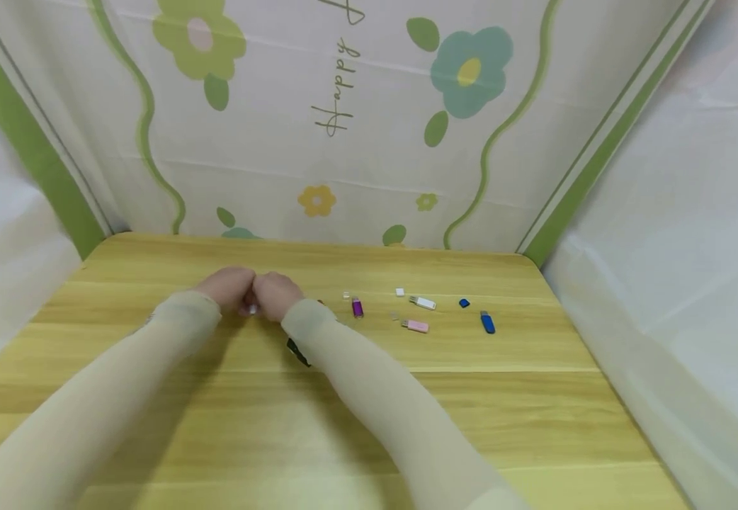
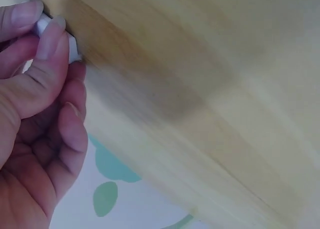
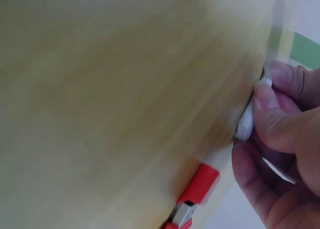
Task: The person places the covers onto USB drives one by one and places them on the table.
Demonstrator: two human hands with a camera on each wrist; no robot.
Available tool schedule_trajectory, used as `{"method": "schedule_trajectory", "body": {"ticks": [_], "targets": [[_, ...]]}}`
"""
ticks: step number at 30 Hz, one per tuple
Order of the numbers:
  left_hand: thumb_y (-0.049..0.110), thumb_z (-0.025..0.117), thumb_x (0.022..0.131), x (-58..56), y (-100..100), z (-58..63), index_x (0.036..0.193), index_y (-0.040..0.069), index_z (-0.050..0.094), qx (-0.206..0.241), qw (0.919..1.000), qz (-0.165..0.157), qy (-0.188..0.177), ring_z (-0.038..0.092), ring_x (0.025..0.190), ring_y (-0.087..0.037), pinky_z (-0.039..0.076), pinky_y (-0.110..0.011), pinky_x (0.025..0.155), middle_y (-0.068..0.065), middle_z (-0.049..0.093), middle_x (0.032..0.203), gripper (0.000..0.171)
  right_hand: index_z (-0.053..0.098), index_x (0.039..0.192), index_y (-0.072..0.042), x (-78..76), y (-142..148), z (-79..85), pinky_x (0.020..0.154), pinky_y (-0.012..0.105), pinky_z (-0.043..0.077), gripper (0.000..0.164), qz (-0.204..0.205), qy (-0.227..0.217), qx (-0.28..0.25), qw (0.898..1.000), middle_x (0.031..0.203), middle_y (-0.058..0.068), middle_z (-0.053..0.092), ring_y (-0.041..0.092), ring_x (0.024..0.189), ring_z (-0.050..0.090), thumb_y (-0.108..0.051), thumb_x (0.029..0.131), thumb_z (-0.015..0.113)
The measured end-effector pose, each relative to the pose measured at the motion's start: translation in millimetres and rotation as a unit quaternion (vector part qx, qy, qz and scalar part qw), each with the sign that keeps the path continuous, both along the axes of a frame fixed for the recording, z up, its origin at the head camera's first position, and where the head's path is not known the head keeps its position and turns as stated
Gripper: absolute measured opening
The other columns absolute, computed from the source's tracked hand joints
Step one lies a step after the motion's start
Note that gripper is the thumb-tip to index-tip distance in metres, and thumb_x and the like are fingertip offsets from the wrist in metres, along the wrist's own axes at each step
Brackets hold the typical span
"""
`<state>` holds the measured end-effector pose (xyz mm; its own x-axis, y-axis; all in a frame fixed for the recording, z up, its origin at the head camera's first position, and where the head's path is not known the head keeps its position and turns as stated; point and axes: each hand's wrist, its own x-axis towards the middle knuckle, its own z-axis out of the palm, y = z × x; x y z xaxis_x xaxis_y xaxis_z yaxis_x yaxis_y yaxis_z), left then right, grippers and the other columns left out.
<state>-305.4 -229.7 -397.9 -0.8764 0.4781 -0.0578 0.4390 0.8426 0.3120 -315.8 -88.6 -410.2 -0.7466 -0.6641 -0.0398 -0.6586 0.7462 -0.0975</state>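
Observation:
Both hands meet above the left part of the table. A small white USB stick (image 3: 245,123) is pinched between the thumb and fingers of my right hand (image 1: 275,295). My left hand (image 1: 227,289) grips the same white piece from the other side, thumb laid across it in the left wrist view. Most of the stick is covered by fingers. Close beside the right hand, a red USB stick (image 3: 200,184) lies on the wood, its metal plug showing; the right forearm mostly hides it from the head camera.
Right of the hands lie a purple USB stick (image 1: 358,307), a white one (image 1: 423,303), a pink one (image 1: 416,326) and a blue one (image 1: 487,322). Small caps lie near them, among them a white cap (image 1: 399,292) and a blue cap (image 1: 464,303). A printed curtain (image 1: 369,156) hangs behind.

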Motion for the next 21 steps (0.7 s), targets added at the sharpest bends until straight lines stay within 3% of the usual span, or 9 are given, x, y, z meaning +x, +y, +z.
{"method": "schedule_trajectory", "body": {"ticks": [5,11,14,21], "targets": [[-0.012,0.075,0.065,0.5,-0.4,-0.3,0.063,0.012,0.065,-0.003,0.9999,-0.01,0.012,0.052,0.061,-0.016,0.05,-0.036,0.063,0.004,0.06,0.063,0.025,0.066,0.088,-0.016,5.6,-0.3,4.5,0.064,0.02,0.044,0.007,-0.019,-0.009,-0.009,1.0,0.082,-0.007,0.063,0.008,0.072,0.052,-0.017,0.095,0.067],[-0.008,0.074,0.065,-1.5,-1.9,-5.9,0.06,0.013,0.062,-0.003,0.9983,-0.028,0.051,0.049,0.059,-0.016,0.047,-0.034,0.058,0.005,0.057,0.06,0.024,0.068,0.091,-0.014,7.3,2.7,5.7,0.063,0.02,0.044,0.006,-0.036,-0.014,-0.016,0.999,0.081,-0.006,0.061,0.008,0.07,0.052,-0.018,0.095,0.067],[-0.008,0.072,0.064,-2.4,-2.9,-9.4,0.059,0.014,0.061,-0.001,0.9981,-0.023,0.057,0.047,0.059,-0.016,0.045,-0.033,0.058,0.006,0.055,0.06,0.026,0.068,0.091,-0.014,7.6,3.3,5.3,0.062,0.02,0.044,0.006,-0.038,-0.017,-0.015,0.999,0.08,-0.006,0.061,0.009,0.069,0.052,-0.018,0.095,0.067],[-0.01,0.07,0.067,1.9,-8.0,-11.3,0.055,0.013,0.061,0.02,0.9986,-0.011,0.049,0.043,0.057,-0.014,0.042,-0.031,0.058,0.008,0.05,0.056,0.027,0.06,0.072,-0.011,9.6,3.2,7.7,0.049,0.019,0.035,0.024,-0.045,-0.059,-0.044,0.996,0.061,-0.004,0.048,0.009,0.054,0.041,-0.013,0.095,0.067]]}}
